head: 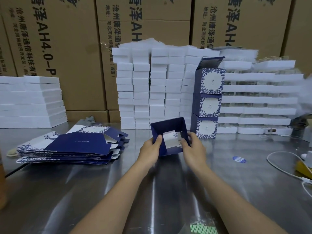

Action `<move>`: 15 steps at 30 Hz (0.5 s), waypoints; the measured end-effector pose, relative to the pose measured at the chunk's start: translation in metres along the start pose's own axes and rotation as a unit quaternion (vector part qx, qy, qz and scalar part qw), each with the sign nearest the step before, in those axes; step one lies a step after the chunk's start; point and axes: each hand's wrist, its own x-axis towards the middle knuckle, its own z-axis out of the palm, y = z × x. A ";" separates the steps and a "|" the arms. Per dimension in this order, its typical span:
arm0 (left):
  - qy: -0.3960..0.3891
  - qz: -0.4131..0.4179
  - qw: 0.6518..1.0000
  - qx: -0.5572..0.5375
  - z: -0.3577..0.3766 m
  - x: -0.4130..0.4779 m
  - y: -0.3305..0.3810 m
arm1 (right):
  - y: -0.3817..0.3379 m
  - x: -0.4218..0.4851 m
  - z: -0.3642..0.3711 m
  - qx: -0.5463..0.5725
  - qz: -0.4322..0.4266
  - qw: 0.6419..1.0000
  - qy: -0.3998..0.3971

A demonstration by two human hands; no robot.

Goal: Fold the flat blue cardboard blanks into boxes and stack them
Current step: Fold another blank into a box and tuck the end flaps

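Observation:
A half-formed blue box [168,128] stands open-ended toward me on the steel table [101,183], its white inner flap showing inside. My left hand [150,147] grips its left wall, thumb inside. My right hand [193,146] holds the right wall, fingers curled round the edge. A pile of flat blue blanks [67,147] lies at the left. Three folded blue-and-white boxes [208,103] stand stacked behind the held box, the top one with its lid flap up.
White foam blocks are stacked in columns at the back [150,88], at the left [32,102] and in trays at the right [256,98]. Brown cartons [67,48] wall the rear. A white cable [280,166] and a blue sticker [238,159] lie at the right.

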 end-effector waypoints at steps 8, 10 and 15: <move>0.082 0.106 0.964 0.231 -0.007 0.008 -0.012 | 0.011 0.004 0.002 -0.053 0.032 0.998 -0.017; 0.090 0.122 0.962 0.229 -0.009 0.011 -0.015 | 0.013 0.004 0.002 -0.066 0.030 0.997 -0.026; 0.050 0.093 0.986 0.132 -0.010 0.012 -0.014 | 0.017 0.006 0.002 -0.055 0.019 0.998 -0.034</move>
